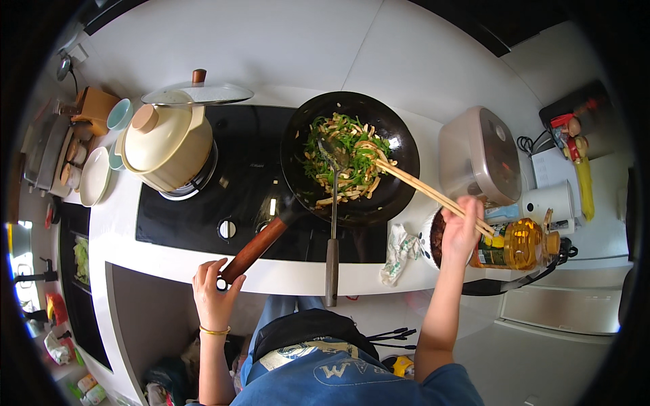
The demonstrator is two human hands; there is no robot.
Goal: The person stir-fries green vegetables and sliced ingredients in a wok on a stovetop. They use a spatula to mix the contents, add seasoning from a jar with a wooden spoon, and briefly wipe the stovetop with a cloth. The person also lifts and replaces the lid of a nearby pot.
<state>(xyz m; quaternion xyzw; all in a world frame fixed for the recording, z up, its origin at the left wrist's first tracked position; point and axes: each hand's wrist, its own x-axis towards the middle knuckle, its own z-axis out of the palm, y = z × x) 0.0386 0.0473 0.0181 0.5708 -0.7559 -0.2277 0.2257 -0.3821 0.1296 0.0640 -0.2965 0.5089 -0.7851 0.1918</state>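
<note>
My left hand (pixel 216 289) has its fingers and thumb around the end of the wooden handle (pixel 255 250) of a black wok (pixel 401 182). In my right hand (pixel 462 228) is a pair of wooden chopsticks (pixel 431 194), their tips among strips of food and green vegetables (pixel 358 144) in the wok. A metal spatula (pixel 333 223) rests with its blade in the food and its handle out over the counter's front edge. The wok stands on the right part of a black glass cooktop (pixel 244 203).
A cream lidded pot (pixel 167 147) stands on the left burner, a glass lid (pixel 203 94) behind it. Right of the wok are a rice cooker (pixel 480 155), a bowl of dark food (pixel 431 241), an oil bottle (pixel 523 243) and a crumpled cloth or paper (pixel 400 254). Dishes (pixel 95 176) sit at left.
</note>
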